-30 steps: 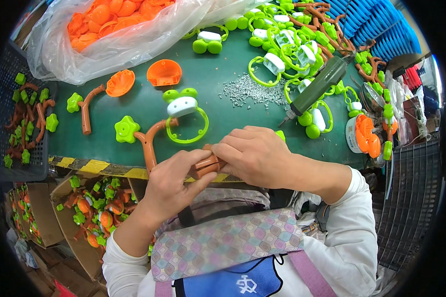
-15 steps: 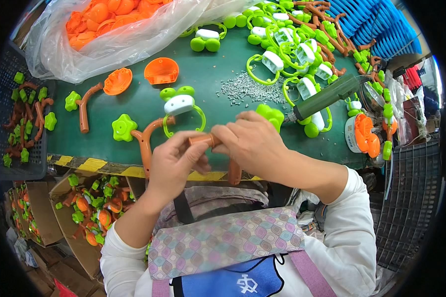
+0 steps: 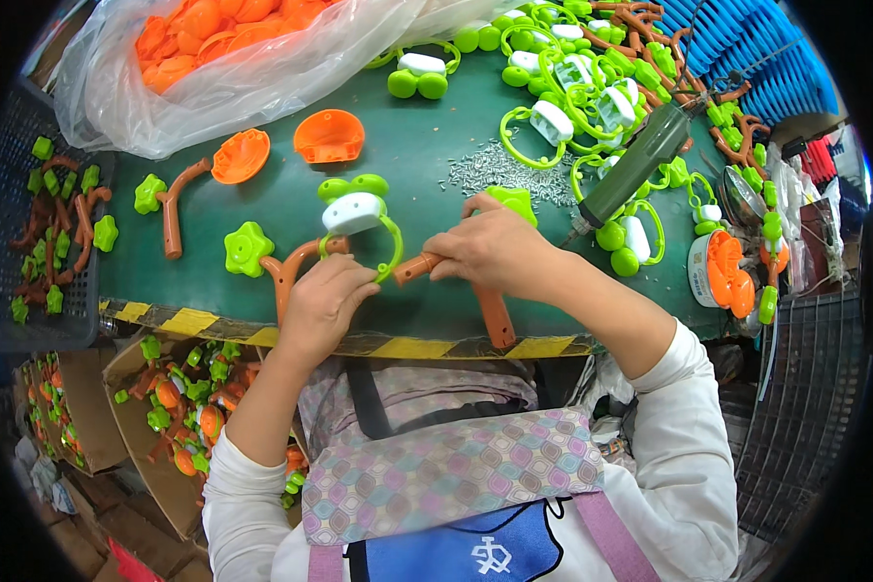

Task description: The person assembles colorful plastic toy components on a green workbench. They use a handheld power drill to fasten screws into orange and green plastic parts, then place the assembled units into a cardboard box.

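My right hand (image 3: 500, 250) grips a brown Y-shaped plastic branch (image 3: 490, 310) with a green flower piece (image 3: 514, 201) at its top, held over the green table (image 3: 262, 209). My left hand (image 3: 323, 306) closes on a green ring (image 3: 390, 254) that carries a white block and green balls (image 3: 352, 206), just left of the branch's near tip. Under the left hand lies another brown branch (image 3: 283, 274) with a green flower (image 3: 243, 248).
Orange shells (image 3: 329, 136) and a third brown branch (image 3: 171, 209) lie at the left. A clear bag of orange parts (image 3: 223, 39) sits behind. Small screws (image 3: 500, 165), an electric screwdriver (image 3: 630, 167) and several green ring assemblies (image 3: 572, 97) lie right. Boxes of parts (image 3: 179, 407) stand below the table edge.
Both hands moved up from the table's striped edge onto the table. The right hand lifted the brown branch; the left hand reached the green ring.
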